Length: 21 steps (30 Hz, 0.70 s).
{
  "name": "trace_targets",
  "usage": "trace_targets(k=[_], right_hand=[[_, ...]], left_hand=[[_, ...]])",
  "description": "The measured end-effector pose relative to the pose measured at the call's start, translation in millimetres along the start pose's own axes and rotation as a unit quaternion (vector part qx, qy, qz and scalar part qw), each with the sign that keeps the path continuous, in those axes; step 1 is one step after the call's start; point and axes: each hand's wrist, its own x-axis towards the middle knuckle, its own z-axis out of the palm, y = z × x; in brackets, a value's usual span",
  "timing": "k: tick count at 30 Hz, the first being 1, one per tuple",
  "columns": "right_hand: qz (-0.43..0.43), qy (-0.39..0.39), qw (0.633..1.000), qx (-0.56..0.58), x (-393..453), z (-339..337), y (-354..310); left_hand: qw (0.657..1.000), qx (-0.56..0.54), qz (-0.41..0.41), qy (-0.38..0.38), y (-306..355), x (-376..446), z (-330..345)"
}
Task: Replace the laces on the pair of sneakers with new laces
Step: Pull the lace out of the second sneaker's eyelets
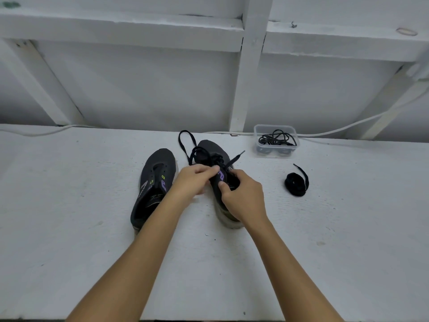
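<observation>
Two dark grey sneakers stand on a white table (69, 228), toes pointing away from the person. The left sneaker (154, 182), just left of the left hand's fingers, has bare eyelets, green and purple tabs on its tongue and small pale lettering on the insole, too small to read. The right sneaker (216, 159) lies under both hands; a purple mark shows on its tongue, not legible as writing.

Left hand (192, 181): forearm reaching in from the lower left, fingers (209, 170) curled and pinching the black lace (185, 145) at the tongue. Right hand (243, 196): forearm coming from the lower right, thumb and fingers clenched round the sneaker's collar. Beyond the fingers the lace loops past the toe onto the table, and one flat end (236, 156) sticks out to the right.

Right of the right hand's fingers, well apart, lies a coiled black lace (296, 184). Farther off, a clear plastic container (275, 129) holds a tangle of thin black laces (276, 137). A white cable (348, 127) runs along the table's far edge.
</observation>
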Motion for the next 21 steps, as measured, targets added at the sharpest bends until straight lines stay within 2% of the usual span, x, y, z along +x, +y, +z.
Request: trace_targets(k=[6, 9, 13, 18, 21], right_hand=[[0.004, 0.004, 1.0, -0.002, 0, 0, 2], [0.003, 0.007, 1.0, 0.001, 1, 0, 0], [0.004, 0.005, 1.0, 0.001, -2, 0, 0], [0.009, 0.004, 1.0, 0.003, -1, 0, 0], [0.01, 0.003, 1.0, 0.005, -1, -1, 0]], left_hand=[[0.996, 0.047, 0.05, 0.057, -1, 9, 9], [0.994, -0.047, 0.028, 0.09, 5, 7, 8], [0.975, -0.188, -0.028, 0.115, 3, 5, 4], [0.951, -0.251, 0.036, 0.176, 9, 5, 13], [0.934, -0.297, 0.045, 0.196, 13, 9, 7]])
